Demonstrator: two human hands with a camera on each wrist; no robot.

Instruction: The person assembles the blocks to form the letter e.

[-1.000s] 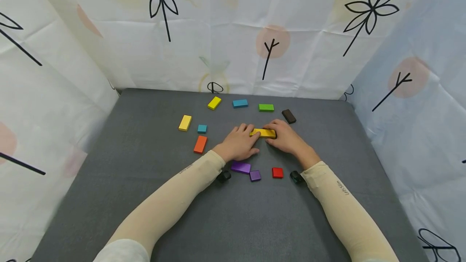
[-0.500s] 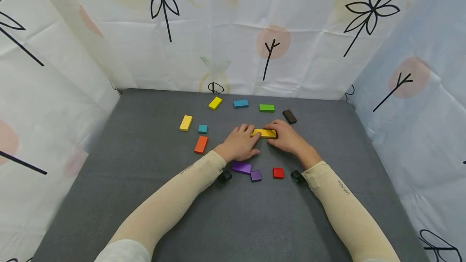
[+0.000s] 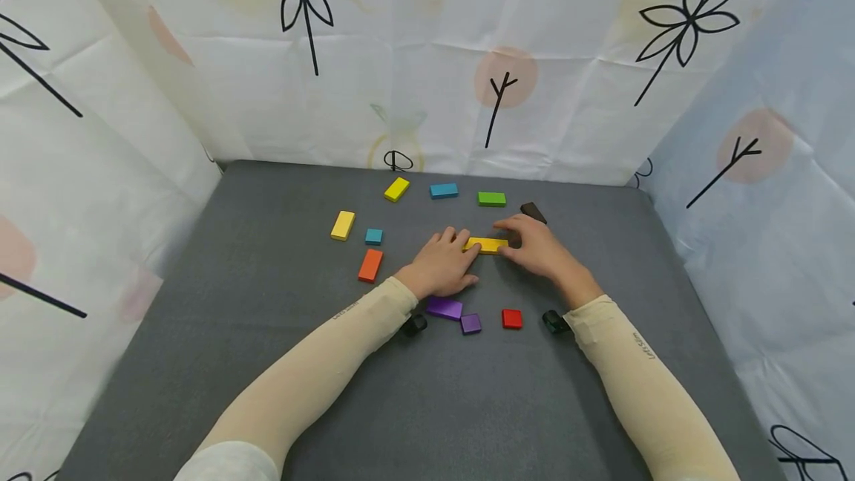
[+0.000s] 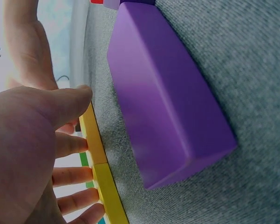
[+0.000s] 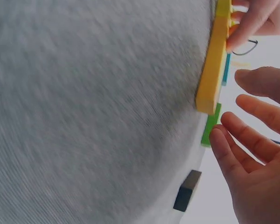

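Note:
Two blocks lie end to end on the table: an orange-yellow block (image 3: 493,246) and a yellow block (image 4: 109,193), the latter mostly under the left hand in the head view. My left hand (image 3: 439,264) rests on the pair, its outstretched fingertips touching their side in the left wrist view. My right hand (image 3: 539,248) hovers by the right end of the orange-yellow block, fingers spread and holding nothing; the right wrist view shows a gap between its fingers and the block (image 5: 213,70). A purple block (image 3: 444,308) lies just below my left wrist.
Behind the hands lie yellow (image 3: 397,189), blue (image 3: 444,191), green (image 3: 491,200) and dark brown (image 3: 532,211) blocks. Another yellow (image 3: 343,226), a small blue (image 3: 374,237) and an orange (image 3: 370,266) block lie left. Small purple (image 3: 470,324) and red (image 3: 512,319) blocks lie nearer.
My right hand has let go of the orange-yellow block's end and drawn slightly right, now overlapping the dark brown block in the head view. The left hand stays put.

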